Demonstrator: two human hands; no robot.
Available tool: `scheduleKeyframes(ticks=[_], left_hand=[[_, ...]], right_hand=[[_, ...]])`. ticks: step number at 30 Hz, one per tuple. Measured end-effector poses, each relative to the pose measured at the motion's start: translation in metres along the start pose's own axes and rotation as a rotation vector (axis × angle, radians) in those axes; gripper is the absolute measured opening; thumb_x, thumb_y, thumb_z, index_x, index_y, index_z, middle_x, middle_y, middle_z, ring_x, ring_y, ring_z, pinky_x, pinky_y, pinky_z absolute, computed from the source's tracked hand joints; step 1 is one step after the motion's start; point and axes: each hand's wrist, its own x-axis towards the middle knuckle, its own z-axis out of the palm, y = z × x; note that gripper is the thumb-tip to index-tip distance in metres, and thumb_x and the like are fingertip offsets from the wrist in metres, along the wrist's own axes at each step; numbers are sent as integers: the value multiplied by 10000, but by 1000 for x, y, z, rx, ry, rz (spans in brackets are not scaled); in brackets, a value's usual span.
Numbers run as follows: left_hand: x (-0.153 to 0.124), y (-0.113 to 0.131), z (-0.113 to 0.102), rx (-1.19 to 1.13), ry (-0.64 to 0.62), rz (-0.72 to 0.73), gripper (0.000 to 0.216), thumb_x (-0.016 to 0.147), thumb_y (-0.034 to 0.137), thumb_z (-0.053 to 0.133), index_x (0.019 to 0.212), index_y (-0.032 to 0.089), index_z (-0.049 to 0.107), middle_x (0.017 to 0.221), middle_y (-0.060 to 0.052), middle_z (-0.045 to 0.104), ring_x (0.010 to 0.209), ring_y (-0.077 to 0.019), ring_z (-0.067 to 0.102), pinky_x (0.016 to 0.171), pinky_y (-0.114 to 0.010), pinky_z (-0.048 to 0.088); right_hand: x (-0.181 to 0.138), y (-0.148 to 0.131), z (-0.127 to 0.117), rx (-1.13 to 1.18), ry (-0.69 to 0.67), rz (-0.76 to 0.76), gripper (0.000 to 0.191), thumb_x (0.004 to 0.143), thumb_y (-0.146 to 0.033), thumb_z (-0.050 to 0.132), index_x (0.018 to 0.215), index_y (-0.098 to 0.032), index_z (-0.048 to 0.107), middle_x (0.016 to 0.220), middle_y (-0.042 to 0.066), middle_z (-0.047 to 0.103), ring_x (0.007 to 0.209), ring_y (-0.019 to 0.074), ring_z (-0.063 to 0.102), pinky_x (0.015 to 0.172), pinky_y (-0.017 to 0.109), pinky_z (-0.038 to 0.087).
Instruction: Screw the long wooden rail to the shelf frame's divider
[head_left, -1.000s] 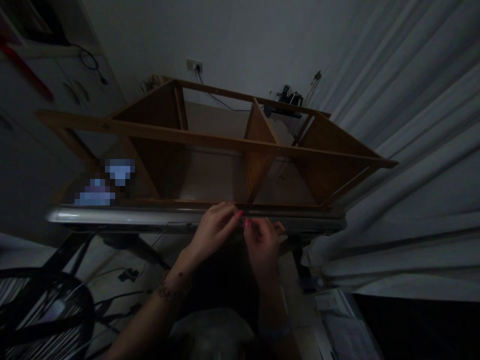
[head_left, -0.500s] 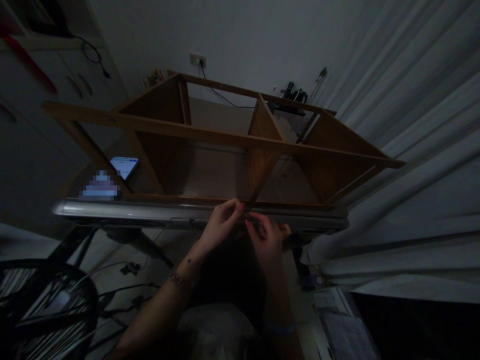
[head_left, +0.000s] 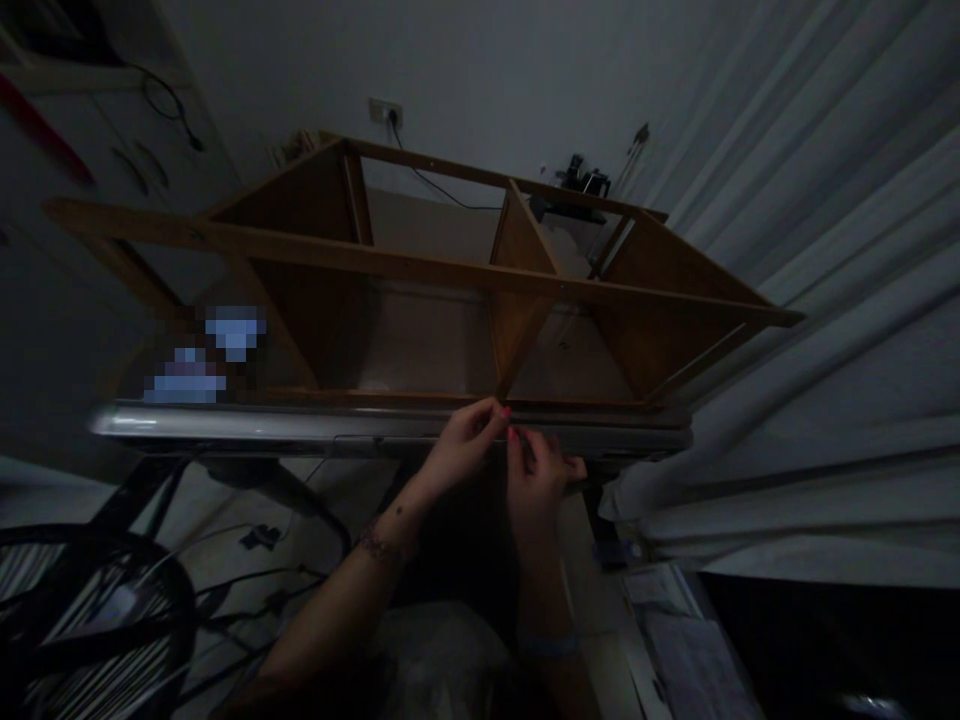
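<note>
A brown wooden shelf frame (head_left: 390,262) lies on its side on a table (head_left: 262,422) with a silvery edge. Right by the frame's lower rail, near its middle divider (head_left: 525,325), my left hand (head_left: 474,440) pinches with thumb and forefinger. Just to the right and slightly lower, my right hand (head_left: 538,470) is closed in a pinch too, its fingertips almost against the left ones. Whatever sits between the fingertips is too small and dark to make out.
Two blurred-out bright patches lie at the table's left end. A black spoked wheel (head_left: 97,620) and cables stand below left. White curtains (head_left: 847,250) hang at the right, with papers (head_left: 697,660) beneath. A wall socket (head_left: 385,112) with a plugged cord is behind.
Both hands have shifted a little to the right and the fingertips have come closer together. The view has moved slightly; the shelf frame appears to stay in place.
</note>
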Motion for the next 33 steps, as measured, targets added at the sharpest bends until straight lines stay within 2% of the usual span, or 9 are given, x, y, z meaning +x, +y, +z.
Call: scheduleKeyframes(ticks=[3, 7, 11, 13, 16, 19, 21, 28, 33], left_hand=[[0, -1, 0, 94, -6, 40, 348, 949, 455, 451, 738, 182, 497, 702, 18, 517, 668, -122, 488, 642, -238, 410], [1, 0, -17, 464, 18, 185, 190, 963, 368, 466, 963, 200, 555, 850, -11, 607, 792, -158, 555, 775, -291, 424], [9, -2, -47, 749, 300, 266, 211, 949, 376, 492, 1029, 190, 553, 920, -43, 609, 853, -189, 547, 808, -323, 419], [17, -2, -57, 879, 372, 259, 326, 908, 444, 558, 1098, 181, 535, 956, -53, 615, 899, -213, 549, 838, -345, 409], [26, -3, -58, 1063, 252, 234, 472, 860, 527, 601, 1189, 199, 520, 1099, -77, 632, 1027, -269, 548, 883, -382, 391], [33, -9, -47, 1188, 81, 232, 519, 842, 541, 617, 1220, 195, 534, 1163, -99, 635, 1066, -300, 553, 872, -395, 398], [37, -14, -39, 1224, 28, 237, 499, 838, 525, 631, 1193, 182, 561, 1165, -104, 639, 1064, -303, 559, 857, -394, 407], [43, -17, -25, 1233, -53, 223, 231, 874, 398, 632, 970, 189, 640, 1019, -64, 673, 959, -245, 593, 785, -348, 421], [43, -15, -24, 1222, -65, 227, 179, 857, 329, 665, 958, 184, 640, 1003, -59, 673, 957, -241, 594, 764, -337, 431]], right_hand=[[1, 3, 0, -11, -16, -1, 367, 988, -471, 412, 965, -223, 682, 804, 40, 732, 762, 207, 639, 834, 367, 242], [3, 13, -1, -3, 4, 29, 378, 982, -491, 420, 941, -213, 673, 800, 35, 727, 718, 197, 636, 862, 382, 251], [8, 29, 0, 51, 63, 77, 383, 964, -510, 450, 945, -201, 676, 812, 40, 716, 702, 201, 640, 876, 398, 284], [9, 35, 1, 68, 76, 78, 389, 961, -514, 447, 953, -202, 679, 782, 38, 706, 698, 207, 635, 843, 385, 326], [10, 40, 2, 60, 72, 61, 376, 957, -505, 458, 943, -208, 689, 729, 27, 689, 668, 202, 617, 800, 367, 356], [9, 44, 2, 4, 60, 41, 375, 957, -506, 461, 930, -217, 700, 709, 21, 688, 668, 201, 613, 819, 375, 346], [8, 46, 1, -43, 53, 35, 395, 964, -517, 440, 932, -223, 703, 710, 25, 696, 701, 212, 623, 844, 388, 326], [7, 46, 7, -169, -23, 11, 441, 986, -522, 396, 902, -227, 714, 748, 33, 715, 742, 205, 639, 847, 382, 264], [8, 50, 10, -205, -37, 24, 441, 980, -519, 406, 899, -222, 722, 727, 31, 702, 680, 180, 614, 832, 377, 257]])
